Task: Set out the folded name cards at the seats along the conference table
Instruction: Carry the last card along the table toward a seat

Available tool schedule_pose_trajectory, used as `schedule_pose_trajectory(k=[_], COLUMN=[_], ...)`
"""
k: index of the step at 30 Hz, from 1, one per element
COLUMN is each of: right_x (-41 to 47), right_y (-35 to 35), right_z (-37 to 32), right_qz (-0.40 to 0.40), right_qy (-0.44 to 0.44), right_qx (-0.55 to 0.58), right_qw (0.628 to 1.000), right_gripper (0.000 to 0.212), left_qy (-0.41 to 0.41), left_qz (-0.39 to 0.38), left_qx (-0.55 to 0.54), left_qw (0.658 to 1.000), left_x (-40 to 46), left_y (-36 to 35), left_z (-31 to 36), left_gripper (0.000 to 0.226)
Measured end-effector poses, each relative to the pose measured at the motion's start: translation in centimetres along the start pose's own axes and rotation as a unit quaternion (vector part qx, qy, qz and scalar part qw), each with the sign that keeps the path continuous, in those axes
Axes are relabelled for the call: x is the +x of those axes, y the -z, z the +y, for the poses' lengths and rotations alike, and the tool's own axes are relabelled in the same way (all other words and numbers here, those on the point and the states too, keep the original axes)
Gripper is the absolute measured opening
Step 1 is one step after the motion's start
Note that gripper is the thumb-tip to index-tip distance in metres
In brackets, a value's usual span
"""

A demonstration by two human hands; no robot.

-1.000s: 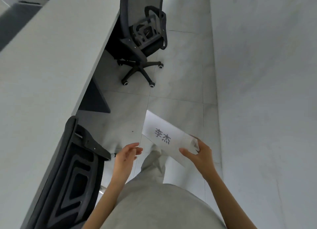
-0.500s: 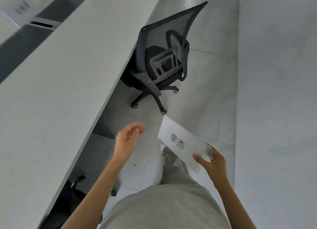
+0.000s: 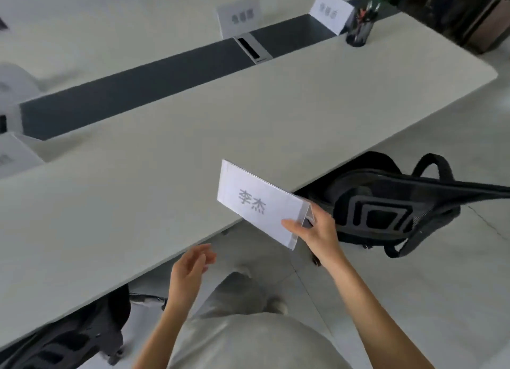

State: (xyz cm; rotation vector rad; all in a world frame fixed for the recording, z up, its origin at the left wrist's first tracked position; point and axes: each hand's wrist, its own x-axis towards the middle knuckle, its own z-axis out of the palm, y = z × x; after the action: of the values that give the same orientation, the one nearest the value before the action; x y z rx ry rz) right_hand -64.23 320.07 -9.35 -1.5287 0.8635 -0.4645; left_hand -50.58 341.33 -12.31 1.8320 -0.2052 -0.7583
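Observation:
My right hand (image 3: 317, 232) grips a folded white name card (image 3: 255, 203) with grey printed characters by its right end, holding it over the near edge of the long pale conference table (image 3: 165, 153). My left hand (image 3: 190, 269) hangs open and empty just below the table edge, left of the card. Two other name cards stand on the far side, one (image 3: 239, 16) by the middle and one (image 3: 331, 11) near the right end. Part of another card (image 3: 13, 153) shows at the left border.
A dark strip (image 3: 132, 90) with a cable box (image 3: 252, 48) runs down the table's middle. A black pen cup (image 3: 358, 32) stands far right. One black mesh chair (image 3: 386, 203) is tucked under the table at right, another (image 3: 69, 338) at lower left. Grey tiled floor lies below.
The view has swung from the floor and aisle up to the table top. My right hand has carried the card to the table's near edge; my left hand stayed open.

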Motion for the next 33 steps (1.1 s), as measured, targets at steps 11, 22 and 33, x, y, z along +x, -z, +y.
schedule_pose_trajectory(k=[11, 22, 33], right_x=[15.3, 32.7, 55.2], right_y=[-4.6, -3.0, 6.9], right_z=[-1.1, -4.4, -4.7], right_qz=[-0.122, -0.226, -0.182], right_qy=[-0.041, -0.028, 0.017], right_qx=[0.006, -0.052, -0.198], right_qw=[0.992, 0.972, 0.963], right_gripper=[0.042, 0.041, 0.051], left_qy=[-0.019, 0.028, 0.027], left_qz=[0.103, 0.086, 0.075], left_qx=[0.048, 0.096, 0.064], left_qw=[0.993, 0.991, 0.995], left_x=[17.2, 30.9, 43.5], left_y=[1.1, -2.5, -16.8], left_z=[7.7, 14.8, 22.7], left_gripper=[0.031, 0.031, 0.039])
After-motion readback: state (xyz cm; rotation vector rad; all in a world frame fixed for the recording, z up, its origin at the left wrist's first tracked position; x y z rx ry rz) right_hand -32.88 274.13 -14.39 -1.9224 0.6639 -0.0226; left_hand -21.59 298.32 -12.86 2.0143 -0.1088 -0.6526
